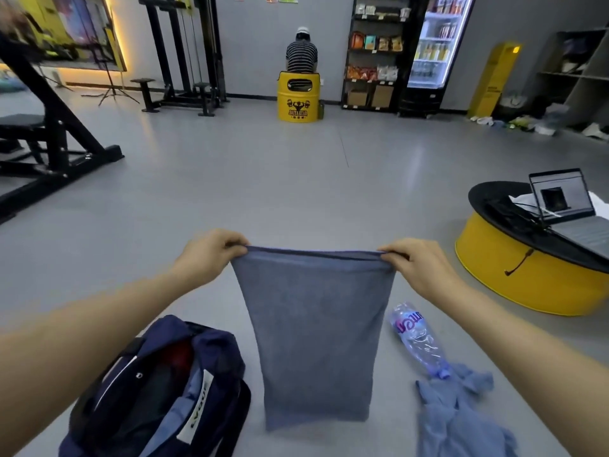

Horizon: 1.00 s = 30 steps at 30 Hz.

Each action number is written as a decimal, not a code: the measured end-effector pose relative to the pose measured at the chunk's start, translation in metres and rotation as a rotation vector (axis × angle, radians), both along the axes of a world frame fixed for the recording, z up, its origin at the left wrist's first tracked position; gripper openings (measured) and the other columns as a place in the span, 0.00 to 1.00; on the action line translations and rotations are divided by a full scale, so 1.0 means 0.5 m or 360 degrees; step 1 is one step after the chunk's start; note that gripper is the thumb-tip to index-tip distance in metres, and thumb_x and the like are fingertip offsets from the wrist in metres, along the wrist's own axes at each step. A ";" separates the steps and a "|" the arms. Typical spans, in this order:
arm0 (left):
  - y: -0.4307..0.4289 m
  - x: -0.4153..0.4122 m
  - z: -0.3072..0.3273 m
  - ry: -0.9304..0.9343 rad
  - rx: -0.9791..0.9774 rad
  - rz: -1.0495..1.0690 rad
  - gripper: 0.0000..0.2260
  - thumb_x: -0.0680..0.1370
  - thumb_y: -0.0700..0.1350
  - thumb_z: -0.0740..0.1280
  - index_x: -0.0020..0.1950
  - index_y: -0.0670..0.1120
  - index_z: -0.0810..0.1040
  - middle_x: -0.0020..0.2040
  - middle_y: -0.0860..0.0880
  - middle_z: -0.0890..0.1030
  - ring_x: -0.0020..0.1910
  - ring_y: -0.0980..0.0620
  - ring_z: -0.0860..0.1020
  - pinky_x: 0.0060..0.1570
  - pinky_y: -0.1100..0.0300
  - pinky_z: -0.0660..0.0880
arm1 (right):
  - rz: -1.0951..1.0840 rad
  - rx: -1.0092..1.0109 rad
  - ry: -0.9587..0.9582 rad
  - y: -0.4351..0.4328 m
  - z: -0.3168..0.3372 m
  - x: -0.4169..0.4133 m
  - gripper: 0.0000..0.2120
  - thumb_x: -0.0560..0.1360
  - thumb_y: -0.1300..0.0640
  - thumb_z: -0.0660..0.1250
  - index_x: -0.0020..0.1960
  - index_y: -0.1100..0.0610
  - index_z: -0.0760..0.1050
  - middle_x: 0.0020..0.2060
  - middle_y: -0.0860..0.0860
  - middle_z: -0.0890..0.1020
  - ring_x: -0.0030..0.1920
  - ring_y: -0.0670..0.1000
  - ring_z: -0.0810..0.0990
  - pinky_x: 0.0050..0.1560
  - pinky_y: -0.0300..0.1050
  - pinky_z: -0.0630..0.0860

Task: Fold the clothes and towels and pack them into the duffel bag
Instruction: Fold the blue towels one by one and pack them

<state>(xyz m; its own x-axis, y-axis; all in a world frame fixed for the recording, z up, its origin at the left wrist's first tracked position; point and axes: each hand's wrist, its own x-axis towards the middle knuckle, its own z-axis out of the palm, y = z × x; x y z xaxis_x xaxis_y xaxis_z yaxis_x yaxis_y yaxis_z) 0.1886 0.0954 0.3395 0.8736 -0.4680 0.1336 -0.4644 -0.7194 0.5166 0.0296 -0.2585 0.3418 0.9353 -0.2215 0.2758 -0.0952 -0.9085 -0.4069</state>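
This is a gym. A yellow drum printed with a flexing strongman figure stands against the back wall. Left of the drum rises a black cable machine, and farther left, nearer the camera, a black bench frame sits on the grey floor. Right of the drum stand a snack shelf and a lit drinks fridge.

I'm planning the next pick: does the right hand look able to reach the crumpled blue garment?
Likely not yet: the right hand pinches a corner of the towel. Otherwise nothing seems to block the way down to the blue garment.
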 end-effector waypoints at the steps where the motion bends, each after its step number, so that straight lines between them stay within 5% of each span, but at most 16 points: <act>1: -0.020 0.027 0.009 -0.0066 0.0025 0.0062 0.06 0.81 0.46 0.67 0.51 0.52 0.84 0.42 0.56 0.82 0.46 0.52 0.79 0.47 0.56 0.72 | -0.0051 0.0004 -0.0038 -0.012 0.002 0.030 0.08 0.79 0.54 0.67 0.54 0.47 0.84 0.51 0.46 0.86 0.55 0.55 0.81 0.56 0.54 0.76; 3: -0.065 0.075 0.044 -0.0124 -0.0062 0.0162 0.05 0.80 0.47 0.68 0.51 0.49 0.84 0.39 0.50 0.82 0.43 0.47 0.81 0.43 0.56 0.75 | -0.0140 -0.0035 -0.0110 -0.034 0.024 0.083 0.08 0.79 0.55 0.66 0.54 0.50 0.84 0.51 0.50 0.86 0.55 0.58 0.81 0.54 0.51 0.75; 6: -0.136 0.115 0.130 0.0221 -0.0801 0.0216 0.06 0.82 0.42 0.66 0.46 0.44 0.78 0.41 0.44 0.79 0.29 0.53 0.82 0.32 0.58 0.80 | -0.0165 -0.0185 -0.0273 -0.058 0.101 0.135 0.09 0.80 0.58 0.64 0.54 0.56 0.83 0.53 0.57 0.85 0.56 0.63 0.80 0.53 0.52 0.75; 10: -0.164 0.118 0.197 0.0229 -0.1310 0.0017 0.08 0.83 0.40 0.65 0.43 0.48 0.75 0.44 0.45 0.78 0.36 0.53 0.82 0.43 0.61 0.82 | -0.0145 -0.0234 -0.0538 -0.066 0.184 0.126 0.11 0.81 0.58 0.64 0.57 0.60 0.82 0.54 0.57 0.84 0.56 0.60 0.79 0.53 0.48 0.70; 18: -0.068 0.044 -0.059 0.0215 -0.0999 -0.0017 0.10 0.81 0.40 0.67 0.48 0.54 0.83 0.39 0.56 0.85 0.40 0.58 0.83 0.47 0.62 0.81 | 0.0018 -0.0097 -0.0449 -0.048 -0.068 0.022 0.07 0.78 0.60 0.70 0.54 0.57 0.85 0.43 0.52 0.84 0.45 0.54 0.81 0.44 0.42 0.69; 21: -0.019 0.005 -0.244 0.0333 -0.0684 0.0005 0.09 0.81 0.42 0.67 0.51 0.54 0.85 0.44 0.53 0.85 0.45 0.54 0.83 0.51 0.55 0.81 | 0.0048 -0.0108 -0.0214 -0.019 -0.246 -0.028 0.06 0.77 0.61 0.72 0.52 0.54 0.85 0.38 0.44 0.80 0.40 0.48 0.78 0.38 0.37 0.63; 24: 0.027 -0.059 -0.433 0.0430 -0.0323 -0.0039 0.07 0.81 0.46 0.68 0.50 0.56 0.85 0.42 0.57 0.85 0.44 0.57 0.82 0.49 0.55 0.78 | 0.0069 -0.0015 0.0078 0.002 -0.439 -0.091 0.07 0.76 0.59 0.73 0.52 0.49 0.85 0.39 0.44 0.82 0.41 0.48 0.80 0.39 0.35 0.68; 30: 0.106 -0.208 -0.720 0.0738 0.0275 -0.0290 0.05 0.81 0.55 0.66 0.46 0.61 0.80 0.42 0.68 0.81 0.43 0.66 0.79 0.45 0.65 0.73 | 0.0207 0.0179 0.0659 0.063 -0.756 -0.260 0.14 0.77 0.43 0.61 0.53 0.44 0.83 0.43 0.40 0.82 0.44 0.47 0.84 0.44 0.44 0.79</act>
<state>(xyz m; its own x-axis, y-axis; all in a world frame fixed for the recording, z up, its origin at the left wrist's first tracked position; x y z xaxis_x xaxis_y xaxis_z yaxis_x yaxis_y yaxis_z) 0.0845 0.1485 -0.0204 0.7251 -0.5987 -0.3404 -0.3404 -0.7412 0.5785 -0.1004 -0.2270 -0.0361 0.9839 -0.1020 -0.1466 -0.1587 -0.8759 -0.4556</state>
